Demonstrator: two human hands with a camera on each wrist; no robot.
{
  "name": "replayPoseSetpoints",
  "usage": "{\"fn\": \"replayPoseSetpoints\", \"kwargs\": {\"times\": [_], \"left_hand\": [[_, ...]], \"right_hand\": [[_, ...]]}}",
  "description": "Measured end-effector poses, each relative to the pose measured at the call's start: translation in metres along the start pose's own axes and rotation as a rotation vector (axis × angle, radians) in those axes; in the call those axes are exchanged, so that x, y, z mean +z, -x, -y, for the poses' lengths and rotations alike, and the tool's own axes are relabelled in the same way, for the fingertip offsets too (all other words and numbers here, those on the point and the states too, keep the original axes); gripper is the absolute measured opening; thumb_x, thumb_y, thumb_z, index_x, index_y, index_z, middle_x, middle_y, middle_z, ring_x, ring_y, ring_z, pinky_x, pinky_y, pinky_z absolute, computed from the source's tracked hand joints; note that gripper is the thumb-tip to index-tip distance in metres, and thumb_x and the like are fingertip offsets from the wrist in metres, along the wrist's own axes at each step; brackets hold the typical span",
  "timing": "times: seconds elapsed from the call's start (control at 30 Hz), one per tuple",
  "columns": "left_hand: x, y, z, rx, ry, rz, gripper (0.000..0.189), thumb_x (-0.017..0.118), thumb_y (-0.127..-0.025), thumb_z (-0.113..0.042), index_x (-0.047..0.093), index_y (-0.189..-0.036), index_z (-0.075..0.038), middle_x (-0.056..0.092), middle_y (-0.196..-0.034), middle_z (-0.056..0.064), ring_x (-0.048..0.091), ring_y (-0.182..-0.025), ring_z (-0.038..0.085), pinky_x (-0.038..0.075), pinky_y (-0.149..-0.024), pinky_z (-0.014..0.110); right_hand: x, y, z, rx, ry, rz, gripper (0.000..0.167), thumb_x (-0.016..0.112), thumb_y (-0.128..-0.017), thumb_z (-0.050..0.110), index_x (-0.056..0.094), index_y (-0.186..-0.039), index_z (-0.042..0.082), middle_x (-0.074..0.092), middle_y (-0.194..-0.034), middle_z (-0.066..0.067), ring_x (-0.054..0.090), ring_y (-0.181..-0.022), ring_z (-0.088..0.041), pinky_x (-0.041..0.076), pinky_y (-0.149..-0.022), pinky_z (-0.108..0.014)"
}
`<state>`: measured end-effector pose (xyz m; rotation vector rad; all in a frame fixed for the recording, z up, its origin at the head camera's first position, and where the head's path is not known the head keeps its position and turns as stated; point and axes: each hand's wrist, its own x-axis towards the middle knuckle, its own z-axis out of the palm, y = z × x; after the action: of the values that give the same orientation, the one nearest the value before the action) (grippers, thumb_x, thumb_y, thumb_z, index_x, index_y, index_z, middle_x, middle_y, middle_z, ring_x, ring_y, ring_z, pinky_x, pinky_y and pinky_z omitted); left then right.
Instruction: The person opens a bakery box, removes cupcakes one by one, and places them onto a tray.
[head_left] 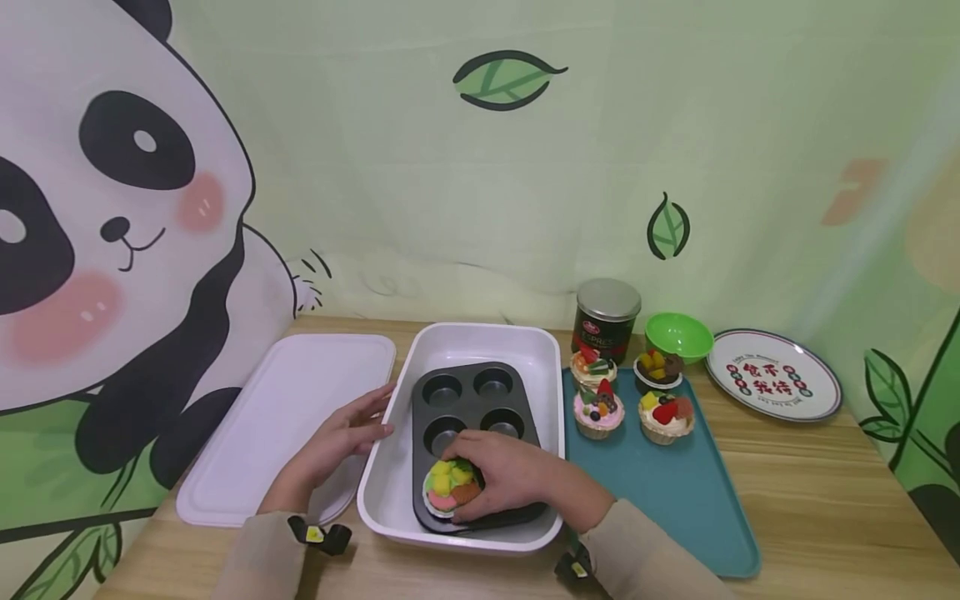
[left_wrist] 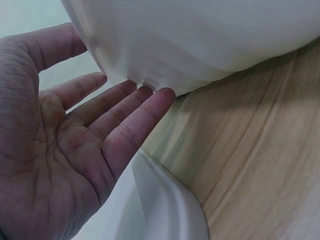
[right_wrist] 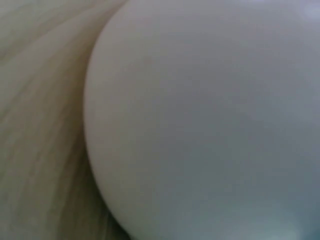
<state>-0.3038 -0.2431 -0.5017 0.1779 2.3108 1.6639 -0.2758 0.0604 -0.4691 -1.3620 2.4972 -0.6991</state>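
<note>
A dark muffin tin (head_left: pixel 468 392) lies inside a deep white rectangular container (head_left: pixel 551 400). My right hand (head_left: pixel 513 475) grips a toy cupcake (head_left: pixel 448 483) topped with yellow, pink and brown pieces, over the tin's near left cup. The cupcake's right side is hidden by the fingers. At the container's left side is my left hand (head_left: pixel 341 437), its fingers extended. In the left wrist view the fingertips (left_wrist: pixel 162 97) of this hand rest against the container's outer wall (left_wrist: pixel 200 45). Only the white wall (right_wrist: pixel 200 120) and wood show in the right wrist view.
A white lid (head_left: pixel 300 400) lies on the left. On the teal tray (head_left: pixel 667 500) at the right stand several cupcakes, one with pink cream (head_left: pixel 597 412). Behind are a coffee tin (head_left: pixel 606 321), a green bowl (head_left: pixel 678 336) and a white plate (head_left: pixel 772 375) with red lettering.
</note>
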Motion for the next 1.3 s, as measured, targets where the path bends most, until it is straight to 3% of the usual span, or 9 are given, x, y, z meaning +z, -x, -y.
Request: {"fn": "replayPoseSetpoints", "kwargs": {"times": [0.27,0.6,0.87,1.13,1.3], "left_hand": [[0.000,-0.001,0.001,0.003,-0.002,0.005,0.067,0.070,-0.091,-0.035,0.042,-0.152,-0.036,0.044,-0.156,0.005,0.041,-0.142,0.035,0.053,-0.097,0.047],[0.000,0.000,-0.001,-0.001,-0.010,0.000,0.068,0.070,-0.091,-0.036,0.042,-0.152,-0.037,0.044,-0.156,0.005,0.041,-0.142,0.035,0.053,-0.096,0.047],[0.001,-0.001,0.001,-0.002,-0.012,-0.001,0.068,0.070,-0.090,-0.037,0.042,-0.152,-0.038,0.044,-0.156,0.004,0.041,-0.142,0.035,0.053,-0.097,0.047],[0.001,-0.001,0.001,0.019,-0.005,0.003,0.069,0.071,-0.090,-0.037,0.042,-0.152,-0.037,0.044,-0.156,0.004,0.042,-0.141,0.035,0.053,-0.096,0.046],[0.000,-0.001,0.002,0.017,-0.010,-0.001,0.069,0.071,-0.090,-0.039,0.042,-0.153,-0.037,0.045,-0.155,0.005,0.042,-0.141,0.035,0.053,-0.095,0.046]], "right_hand": [[0.000,0.000,-0.002,-0.020,-0.087,-0.037,0.059,0.079,-0.080,0.055,0.062,-0.125,0.021,0.062,-0.110,0.013,0.056,-0.096,-0.002,0.050,-0.087,-0.019],[0.000,0.001,-0.004,-0.039,-0.089,-0.023,0.062,0.075,-0.083,0.057,0.060,-0.131,0.021,0.061,-0.116,0.012,0.055,-0.100,-0.002,0.049,-0.088,-0.021],[-0.012,0.007,-0.003,-0.110,-0.111,-0.101,0.065,0.077,-0.082,0.056,0.058,-0.134,0.021,0.061,-0.116,0.012,0.057,-0.100,-0.002,0.050,-0.089,-0.021],[-0.050,0.037,-0.008,-0.043,-0.160,-0.188,0.066,0.083,-0.080,0.048,0.057,-0.135,0.021,0.060,-0.121,0.012,0.057,-0.105,-0.008,0.054,-0.092,-0.033],[-0.064,0.061,-0.022,0.069,-0.189,-0.248,0.066,0.085,-0.079,0.041,0.057,-0.136,0.023,0.060,-0.122,0.013,0.058,-0.107,-0.011,0.053,-0.096,-0.040]]}}
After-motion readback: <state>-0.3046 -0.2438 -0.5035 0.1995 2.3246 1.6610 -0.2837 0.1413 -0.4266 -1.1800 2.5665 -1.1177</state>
